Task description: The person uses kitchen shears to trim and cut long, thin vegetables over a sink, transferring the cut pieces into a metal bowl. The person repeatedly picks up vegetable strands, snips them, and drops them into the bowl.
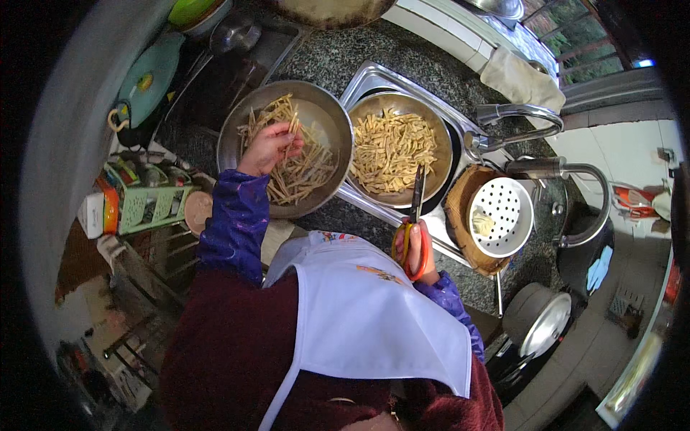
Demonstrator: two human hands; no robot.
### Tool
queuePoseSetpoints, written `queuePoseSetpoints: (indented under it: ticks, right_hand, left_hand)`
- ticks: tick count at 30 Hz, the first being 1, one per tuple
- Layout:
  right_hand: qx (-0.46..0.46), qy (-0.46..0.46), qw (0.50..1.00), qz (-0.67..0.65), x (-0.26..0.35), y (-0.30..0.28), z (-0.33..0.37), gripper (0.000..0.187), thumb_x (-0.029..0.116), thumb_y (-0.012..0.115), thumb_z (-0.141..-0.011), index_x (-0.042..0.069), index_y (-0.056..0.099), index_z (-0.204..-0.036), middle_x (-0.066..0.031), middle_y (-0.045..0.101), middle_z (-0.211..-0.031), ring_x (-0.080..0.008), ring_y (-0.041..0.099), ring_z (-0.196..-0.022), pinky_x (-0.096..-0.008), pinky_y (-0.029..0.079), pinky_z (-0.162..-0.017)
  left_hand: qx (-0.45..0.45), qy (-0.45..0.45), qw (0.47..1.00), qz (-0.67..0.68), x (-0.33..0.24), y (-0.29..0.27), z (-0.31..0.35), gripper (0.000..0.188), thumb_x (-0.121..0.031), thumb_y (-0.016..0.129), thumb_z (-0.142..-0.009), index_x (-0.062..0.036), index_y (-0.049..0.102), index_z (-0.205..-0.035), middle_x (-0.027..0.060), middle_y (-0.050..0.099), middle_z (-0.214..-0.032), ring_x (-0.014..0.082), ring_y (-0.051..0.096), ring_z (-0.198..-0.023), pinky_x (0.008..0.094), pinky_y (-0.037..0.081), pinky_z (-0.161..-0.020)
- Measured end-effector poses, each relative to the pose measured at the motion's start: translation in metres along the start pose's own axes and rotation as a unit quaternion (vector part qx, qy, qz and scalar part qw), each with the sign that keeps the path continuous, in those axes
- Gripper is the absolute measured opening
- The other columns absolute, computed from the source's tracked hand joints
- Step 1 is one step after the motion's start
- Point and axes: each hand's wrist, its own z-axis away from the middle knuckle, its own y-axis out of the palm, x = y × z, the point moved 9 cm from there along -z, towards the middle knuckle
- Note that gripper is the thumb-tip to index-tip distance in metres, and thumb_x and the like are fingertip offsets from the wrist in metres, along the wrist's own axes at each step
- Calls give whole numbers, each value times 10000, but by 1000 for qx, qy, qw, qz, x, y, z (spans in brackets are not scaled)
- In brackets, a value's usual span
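My left hand (272, 148) is closed in a pinch on a few long, thin, pale-brown dried strips, over the left side of a wide metal bowl (332, 128). More long strips (305, 172) lie loose in that bowl below the hand. To the right, a second metal bowl (444, 136) sits on the sink and holds many short cut pieces (394, 147) of similar strips. In my right hand (425, 257) are scissors (417, 195) with red and yellow handles. Their dark blades point away from me, over the near right edge of the second bowl.
Right of the second bowl, a white colander (523, 215) stands on a round wooden board (458, 208). Two curved faucets (528, 115) rise beyond them. A lidded pot (535, 320) is at the lower right. On the left stands a green rack (147, 205) with jars.
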Motion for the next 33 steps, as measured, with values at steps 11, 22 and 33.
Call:
queuePoseSetpoints:
  ticks: [11,22,33]
  right_hand:
    - [71,-4,997,27,16,-41,-11,287,322,397,-928,43,430,-988,-4,463,-633,-74,411,-495,-201,332,-421]
    - [88,49,994,49,-18,-8,-9,324,329,416,-919,67,365,-1102,-19,497,-793,-78,441,-675,-216,396,-558]
    - [-14,-75,994,72,-6,-1,-31,321,251,540,-879,7,424,-1052,-23,470,-824,-91,419,-737,-227,395,-674]
  left_hand:
    - [24,376,773,-511,-40,205,-18,579,92,434,-749,-38,341,-1305,259,509,-1130,355,545,-995,369,456,-828]
    - [19,153,971,-181,11,205,-17,450,23,631,-727,-32,420,-1121,57,569,-810,100,539,-737,229,446,-664]
    - [191,-28,981,-24,28,213,9,222,-90,579,-825,-26,492,-1018,41,573,-826,94,555,-696,205,450,-591]
